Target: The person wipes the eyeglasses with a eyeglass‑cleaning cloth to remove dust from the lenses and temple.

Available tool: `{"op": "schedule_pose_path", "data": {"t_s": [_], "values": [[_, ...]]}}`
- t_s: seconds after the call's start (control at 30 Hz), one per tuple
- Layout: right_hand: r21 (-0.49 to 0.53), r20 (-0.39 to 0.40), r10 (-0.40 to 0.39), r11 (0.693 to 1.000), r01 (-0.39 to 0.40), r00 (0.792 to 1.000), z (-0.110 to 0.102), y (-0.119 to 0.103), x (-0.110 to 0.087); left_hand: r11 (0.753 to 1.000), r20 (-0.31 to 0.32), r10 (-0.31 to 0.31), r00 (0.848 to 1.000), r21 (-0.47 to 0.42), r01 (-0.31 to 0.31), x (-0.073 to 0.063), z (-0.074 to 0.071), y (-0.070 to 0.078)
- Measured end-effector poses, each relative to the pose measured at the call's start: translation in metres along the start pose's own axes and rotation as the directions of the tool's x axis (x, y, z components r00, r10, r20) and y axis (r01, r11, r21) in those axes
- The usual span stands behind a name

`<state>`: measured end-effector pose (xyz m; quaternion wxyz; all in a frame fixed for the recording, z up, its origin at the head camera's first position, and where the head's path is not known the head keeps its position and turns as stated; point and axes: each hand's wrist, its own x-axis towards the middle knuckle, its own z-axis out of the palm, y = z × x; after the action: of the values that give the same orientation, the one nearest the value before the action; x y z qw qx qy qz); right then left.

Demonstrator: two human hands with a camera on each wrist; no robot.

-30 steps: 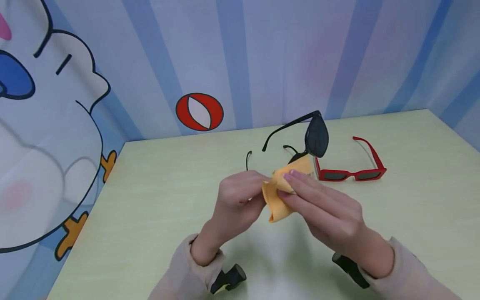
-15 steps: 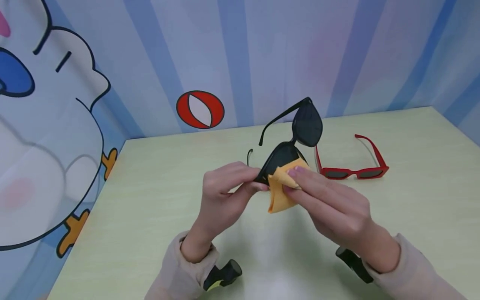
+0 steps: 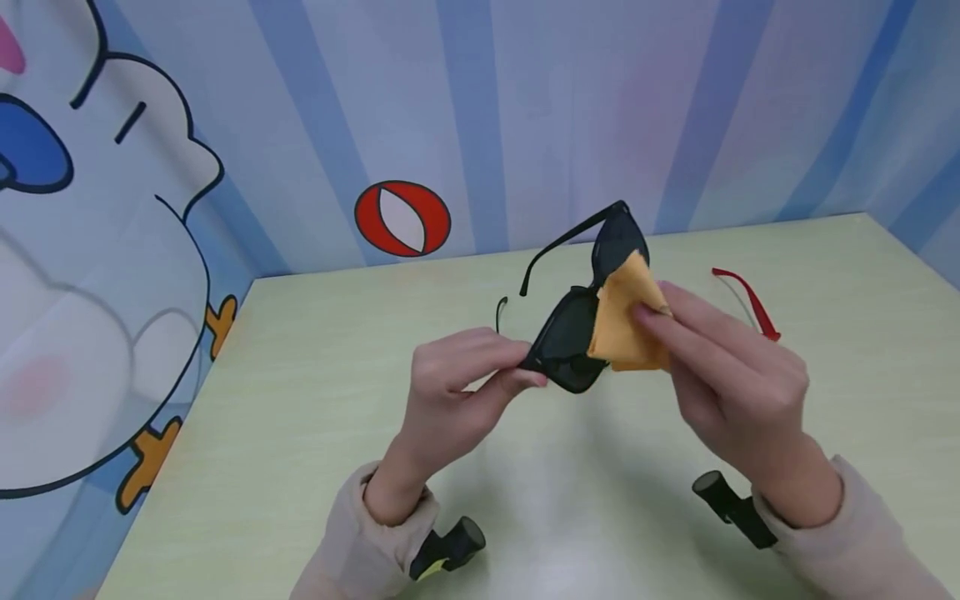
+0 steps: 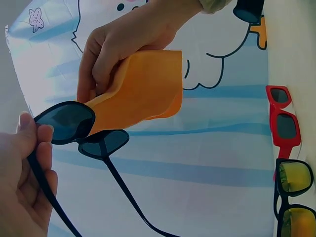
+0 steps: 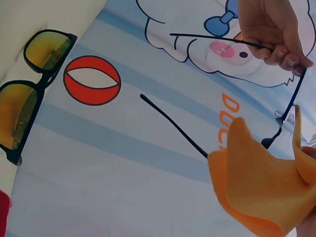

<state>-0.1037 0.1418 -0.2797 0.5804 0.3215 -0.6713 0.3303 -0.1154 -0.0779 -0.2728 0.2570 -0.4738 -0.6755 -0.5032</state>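
Note:
A pair of black sunglasses (image 3: 567, 333) with dark lenses is held up over the table, tilted, arms unfolded. My left hand (image 3: 453, 392) pinches it by the outer corner of the nearer lens, thumb and fingers on the frame. An orange cloth (image 3: 626, 321), folded over, is held between the thumb and fingers of my right hand (image 3: 742, 379). In the head view the cloth overlaps the bridge and part of the farther lens. The left wrist view shows the cloth (image 4: 143, 89) right by the bridge, with the nearer lens (image 4: 66, 123) uncovered.
Red sunglasses (image 4: 286, 123) rest on the table, mostly behind my right hand in the head view. Beside them are black-framed sunglasses with yellow mirrored lenses (image 4: 296, 177), of which the head view shows only a thin arm tip (image 3: 501, 315). A printed backdrop (image 3: 570, 108) stands behind the table.
My right hand has moved the cloth rightward off the nearer lens, which now shows. The left hand shifted slightly left and the sunglasses tilted into fuller view. The red sunglasses became mostly hidden.

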Motion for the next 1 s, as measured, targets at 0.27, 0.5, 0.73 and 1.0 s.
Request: {"op": "schedule_pose_path", "data": {"t_s": [0.27,0.5,0.73,1.0], "values": [[-0.069,-0.031,0.204,0.976,-0.206,0.978,-0.015,0.012,0.008,0.999,0.005,0.046,0.999,-0.029,-0.045,0.001,0.001,0.001],[-0.085,0.016,0.246,0.966,-0.244,0.969,-0.019,0.017,0.008,0.986,0.048,0.048,0.998,-0.162,-0.039,0.001,0.003,0.003],[-0.102,0.074,0.241,0.967,-0.233,0.968,-0.019,0.017,0.008,0.976,0.091,0.046,0.995,-0.218,-0.025,0.002,0.004,0.004],[-0.104,0.095,0.166,0.982,-0.156,0.982,-0.015,0.01,0.007,0.978,0.088,0.039,0.995,-0.206,-0.02,0.002,0.005,0.004]]}}
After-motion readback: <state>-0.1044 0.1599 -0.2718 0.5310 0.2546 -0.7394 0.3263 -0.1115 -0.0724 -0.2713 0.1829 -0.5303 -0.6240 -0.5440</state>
